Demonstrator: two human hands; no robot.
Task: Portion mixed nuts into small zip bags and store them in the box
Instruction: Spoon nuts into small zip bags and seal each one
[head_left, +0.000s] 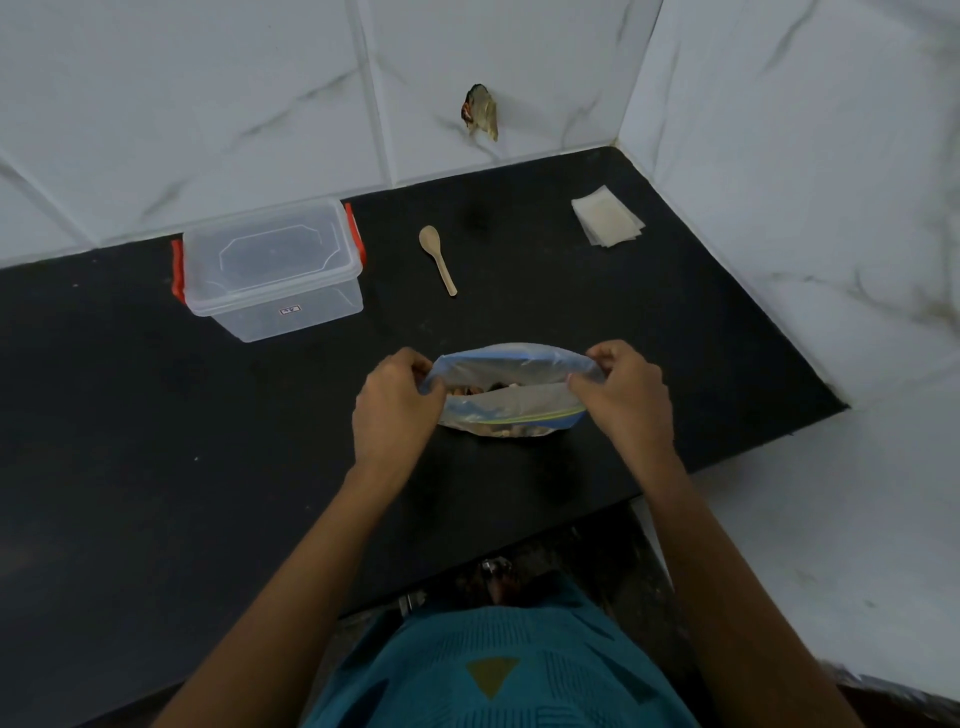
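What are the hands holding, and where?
The big nut bag: the left hand pinches its open top's left end, the right hand the right end.

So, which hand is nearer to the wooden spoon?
Left. The left hand grips the left edge of the nut bag, just short of the wooden spoon and slightly to its left. The right hand grips the bag's right edge, farther off to the spoon's right.

We are finding nothing readable: a small sticker (290, 310) is sitting on the front wall of the clear box (244, 317), at ten o'clock, its print too small.
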